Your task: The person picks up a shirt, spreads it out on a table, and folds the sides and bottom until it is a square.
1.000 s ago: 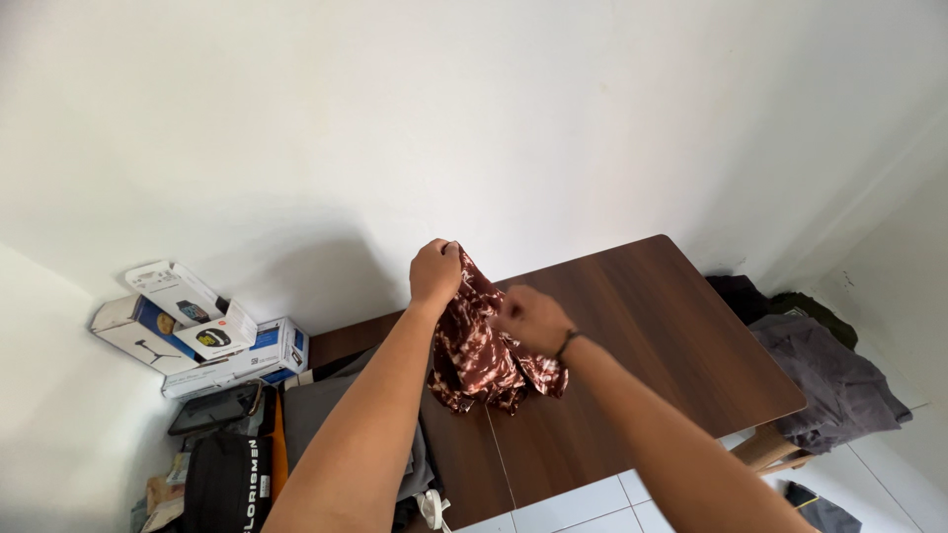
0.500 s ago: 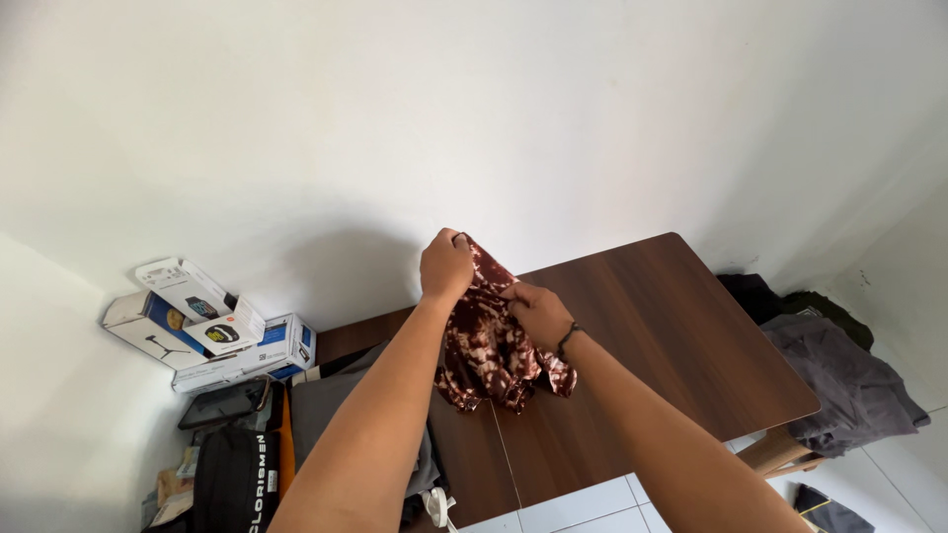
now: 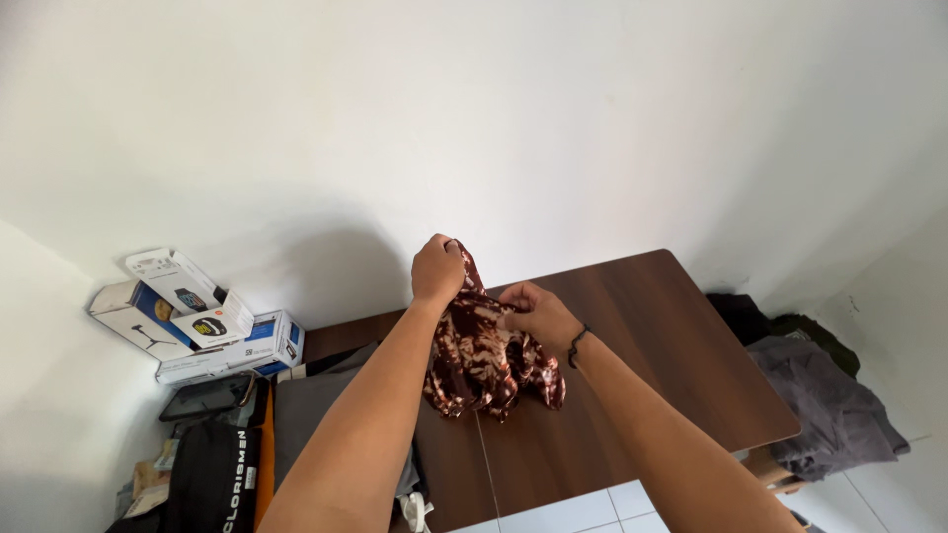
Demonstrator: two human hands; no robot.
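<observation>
Your left hand (image 3: 437, 269) is fisted tight around the top of that maroon-and-cream patterned cloth (image 3: 484, 357), holding it up over the dark wood bench (image 3: 652, 365). Your right hand (image 3: 538, 313) is pinching the fabric just below, and the rest hangs bunched down to the benchtop.

Bare forearms, no sleeves; dark bracelet (image 3: 576, 345) on right wrist.
</observation>
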